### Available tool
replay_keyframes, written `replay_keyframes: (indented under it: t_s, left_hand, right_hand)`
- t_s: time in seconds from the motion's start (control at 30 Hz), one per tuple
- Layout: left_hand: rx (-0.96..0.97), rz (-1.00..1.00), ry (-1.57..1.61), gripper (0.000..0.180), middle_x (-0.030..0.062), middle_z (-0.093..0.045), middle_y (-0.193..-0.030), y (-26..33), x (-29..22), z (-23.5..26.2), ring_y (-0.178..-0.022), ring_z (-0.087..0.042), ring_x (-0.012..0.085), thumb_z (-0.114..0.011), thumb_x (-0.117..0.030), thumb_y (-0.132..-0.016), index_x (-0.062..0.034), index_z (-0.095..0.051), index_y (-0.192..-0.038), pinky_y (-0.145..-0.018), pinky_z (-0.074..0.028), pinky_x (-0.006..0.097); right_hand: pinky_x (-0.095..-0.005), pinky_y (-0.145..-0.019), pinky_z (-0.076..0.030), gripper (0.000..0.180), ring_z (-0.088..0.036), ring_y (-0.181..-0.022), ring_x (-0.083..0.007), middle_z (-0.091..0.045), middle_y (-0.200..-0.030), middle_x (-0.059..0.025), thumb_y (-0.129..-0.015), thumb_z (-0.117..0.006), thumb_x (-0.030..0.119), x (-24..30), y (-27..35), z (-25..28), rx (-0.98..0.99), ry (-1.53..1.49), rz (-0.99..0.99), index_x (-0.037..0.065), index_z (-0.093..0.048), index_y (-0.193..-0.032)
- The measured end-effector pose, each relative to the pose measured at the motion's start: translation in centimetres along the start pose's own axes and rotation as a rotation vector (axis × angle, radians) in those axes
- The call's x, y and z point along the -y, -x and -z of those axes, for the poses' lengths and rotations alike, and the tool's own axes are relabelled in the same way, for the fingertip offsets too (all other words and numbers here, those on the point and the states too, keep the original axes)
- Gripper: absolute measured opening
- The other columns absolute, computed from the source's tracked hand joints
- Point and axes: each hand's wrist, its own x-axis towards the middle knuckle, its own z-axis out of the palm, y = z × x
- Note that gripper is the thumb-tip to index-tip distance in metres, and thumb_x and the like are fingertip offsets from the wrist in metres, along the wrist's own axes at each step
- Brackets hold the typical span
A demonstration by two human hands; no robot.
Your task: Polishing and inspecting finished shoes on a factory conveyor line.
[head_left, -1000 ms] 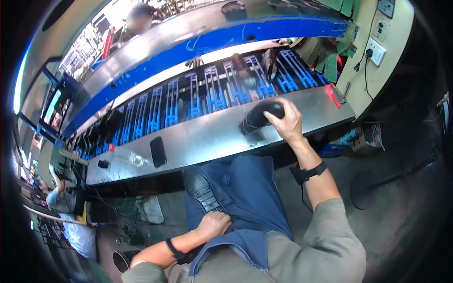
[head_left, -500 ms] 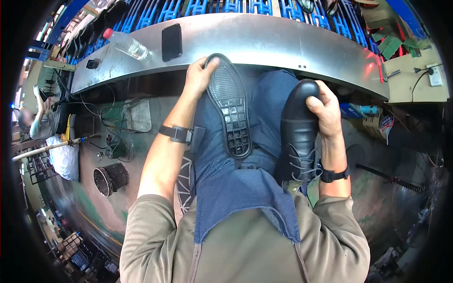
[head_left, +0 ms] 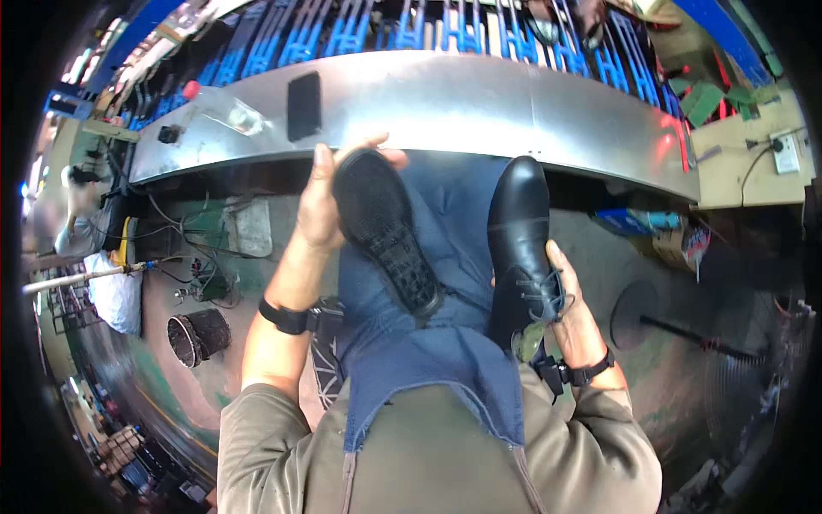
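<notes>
My left hand (head_left: 318, 201) holds a black shoe sole (head_left: 377, 210) by its toe end. Its thumb is up along the left side and the fingertips show past the top edge. The sole is tilted over my thigh, with its gridded hollows at the heel end towards me. A black leather lace-up shoe (head_left: 520, 206) points toe away from me on the right. My right hand (head_left: 565, 278) grips its side near the laces, thumb on the upper and most fingers hidden beneath. Shoe and sole are apart.
A metal ledge (head_left: 411, 103) runs across in front, bearing a dark phone (head_left: 304, 104) and a plastic bottle (head_left: 227, 111). Blue racks (head_left: 411, 34) stand behind it. A black bucket (head_left: 199, 334) is on the floor at left. A socket (head_left: 783, 154) sits at far right.
My left hand has tipped the sole and shifted it left and nearer me. My right hand has slid from the shoe's toe down to the side by the laces.
</notes>
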Motion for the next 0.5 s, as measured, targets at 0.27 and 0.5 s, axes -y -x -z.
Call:
replay_keyframes:
  t_s: [0.27,0.5]
  left_hand:
    - [0.065,-0.044,0.326,0.08,0.0246,-0.062,-0.124,1.3,-1.5,-8.5,-0.123,-0.058,0.0413,-0.015,-0.059,-0.105,0.0066,-0.053,-0.131,-0.107,-0.046,0.054]
    - [0.09,-0.179,-0.14,0.073,0.0264,-0.064,-0.125,2.5,-3.0,-11.1,-0.114,-0.063,0.0317,-0.022,-0.047,-0.105,0.0125,-0.057,-0.128,-0.104,-0.047,0.042]
  right_hand:
    - [-0.0313,-0.103,-0.043,0.082,-0.055,-0.119,-0.0177,-0.057,-0.134,-0.0115,-0.093,-0.061,0.051,-0.3,0.8,-12.5,0.357,0.745,0.268,-0.008,-0.04,-0.146]
    - [-0.0318,-0.103,-0.042,0.08,-0.054,-0.12,-0.0183,-0.057,-0.133,-0.0137,-0.094,-0.061,0.05,-0.5,1.7,-12.5,0.44,0.726,0.25,-0.008,-0.041,-0.145]
